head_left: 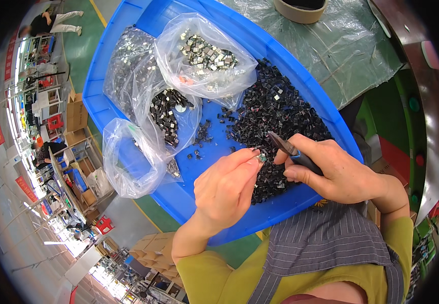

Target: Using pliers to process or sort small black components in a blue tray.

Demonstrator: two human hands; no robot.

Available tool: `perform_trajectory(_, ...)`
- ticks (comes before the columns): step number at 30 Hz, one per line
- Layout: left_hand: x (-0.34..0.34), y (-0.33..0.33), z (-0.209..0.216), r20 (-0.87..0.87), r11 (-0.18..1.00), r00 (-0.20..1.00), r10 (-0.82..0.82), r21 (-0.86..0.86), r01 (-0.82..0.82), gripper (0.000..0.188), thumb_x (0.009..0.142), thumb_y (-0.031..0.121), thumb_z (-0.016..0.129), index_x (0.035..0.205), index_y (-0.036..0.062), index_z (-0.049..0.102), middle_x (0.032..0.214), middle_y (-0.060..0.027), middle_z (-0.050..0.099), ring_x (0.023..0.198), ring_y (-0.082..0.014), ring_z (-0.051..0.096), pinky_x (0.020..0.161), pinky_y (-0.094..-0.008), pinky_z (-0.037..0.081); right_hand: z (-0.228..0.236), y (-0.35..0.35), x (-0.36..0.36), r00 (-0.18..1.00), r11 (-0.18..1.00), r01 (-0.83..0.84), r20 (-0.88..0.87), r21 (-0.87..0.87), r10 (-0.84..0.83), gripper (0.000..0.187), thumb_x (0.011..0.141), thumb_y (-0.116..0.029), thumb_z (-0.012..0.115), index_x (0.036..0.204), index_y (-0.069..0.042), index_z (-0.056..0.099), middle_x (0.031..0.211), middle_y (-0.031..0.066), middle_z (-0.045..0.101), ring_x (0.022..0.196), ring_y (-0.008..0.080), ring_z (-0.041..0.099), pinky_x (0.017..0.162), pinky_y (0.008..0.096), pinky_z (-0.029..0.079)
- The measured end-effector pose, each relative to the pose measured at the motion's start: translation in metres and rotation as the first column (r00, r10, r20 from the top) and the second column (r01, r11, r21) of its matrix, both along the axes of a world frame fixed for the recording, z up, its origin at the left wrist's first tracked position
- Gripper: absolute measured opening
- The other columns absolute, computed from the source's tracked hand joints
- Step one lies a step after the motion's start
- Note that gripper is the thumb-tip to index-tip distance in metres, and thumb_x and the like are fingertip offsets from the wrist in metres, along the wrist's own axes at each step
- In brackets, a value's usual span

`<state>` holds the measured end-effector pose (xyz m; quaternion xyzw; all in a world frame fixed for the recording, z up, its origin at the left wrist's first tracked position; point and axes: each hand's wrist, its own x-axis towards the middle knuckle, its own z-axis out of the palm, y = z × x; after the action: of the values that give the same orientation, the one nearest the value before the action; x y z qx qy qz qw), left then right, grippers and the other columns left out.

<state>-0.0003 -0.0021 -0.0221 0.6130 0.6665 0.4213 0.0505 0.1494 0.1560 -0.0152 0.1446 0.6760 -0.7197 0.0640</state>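
Note:
My left hand [224,190] pinches a small part with a greenish face [261,157] between thumb and fingertips. A pair of pliers [282,145] with dark jaws and dark handles sits in my right hand [338,167], its tip close to that part but apart from it. Both hands hover over a blue tray [237,228], above a heap of small black pieces [288,111]. The far ends of the plier handles are hidden by my right palm.
Inside the tray lie a clear bag [171,55] of small pale and dark blocks, another with black and silvery blocks [165,119], and an open clear bag [128,177]. A tape roll [300,11] rests on plastic sheeting [349,48] beyond. Shelves, cartons and people stand at left.

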Motion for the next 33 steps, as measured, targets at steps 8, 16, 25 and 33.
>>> perform_trajectory(8, 0.0051, 0.0003, 0.0065, -0.011, 0.995, 0.999, 0.035, -0.091, -0.036, 0.032, 0.074, -0.011, 0.073, 0.099, 0.0001, 0.056, 0.089, -0.0179, 0.067, 0.08, -0.0251, 0.068, 0.066, -0.0291, 0.055, -0.0024, -0.0019, 0.002, 1.0, 0.999, 0.006, 0.008, -0.051, -0.005, 0.017, 0.091, -0.009, 0.058, 0.104, 0.0, 0.05, 0.076, 0.0192, 0.062, 0.073, 0.0364, 0.064, 0.062, 0.0402, 0.047)
perform_trajectory(16, 0.0041, 0.0002, 0.0062, -0.015, 0.995, 0.999, 0.033, -0.089, -0.035, 0.034, 0.073, -0.011, 0.074, 0.099, 0.0001, 0.056, 0.088, -0.0174, 0.067, 0.08, -0.0254, 0.068, 0.066, -0.0294, 0.054, -0.0031, -0.0003, 0.0013, 0.999, 0.997, -0.009, 0.03, -0.073, 0.011, 0.019, 0.092, -0.009, 0.058, 0.105, 0.001, 0.05, 0.076, 0.0188, 0.063, 0.073, 0.0359, 0.065, 0.062, 0.0389, 0.048)
perform_trajectory(25, 0.0032, -0.001, 0.0067, -0.018, 0.995, 1.0, 0.021, -0.098, -0.023, 0.034, 0.074, -0.013, 0.072, 0.101, -0.0002, 0.056, 0.09, -0.0178, 0.067, 0.08, -0.0249, 0.067, 0.065, -0.0292, 0.054, -0.0077, -0.0025, 0.0022, 0.997, 0.999, 0.031, -0.066, -0.032, -0.033, 0.021, 0.091, -0.01, 0.058, 0.107, 0.002, 0.049, 0.091, 0.0219, 0.064, 0.086, 0.0394, 0.063, 0.068, 0.0415, 0.048)
perform_trajectory(33, 0.0036, -0.0029, 0.0072, 0.039, 0.991, 0.999, 0.008, -0.132, -0.002, 0.033, 0.076, -0.015, 0.068, 0.103, -0.0016, 0.055, 0.095, -0.02, 0.065, 0.081, -0.023, 0.066, 0.065, -0.0291, 0.056, -0.0072, -0.0022, 0.0018, 0.998, 1.0, 0.018, -0.056, -0.014, -0.018, 0.022, 0.091, -0.01, 0.059, 0.107, 0.001, 0.049, 0.086, 0.021, 0.062, 0.083, 0.0396, 0.062, 0.067, 0.0425, 0.047)
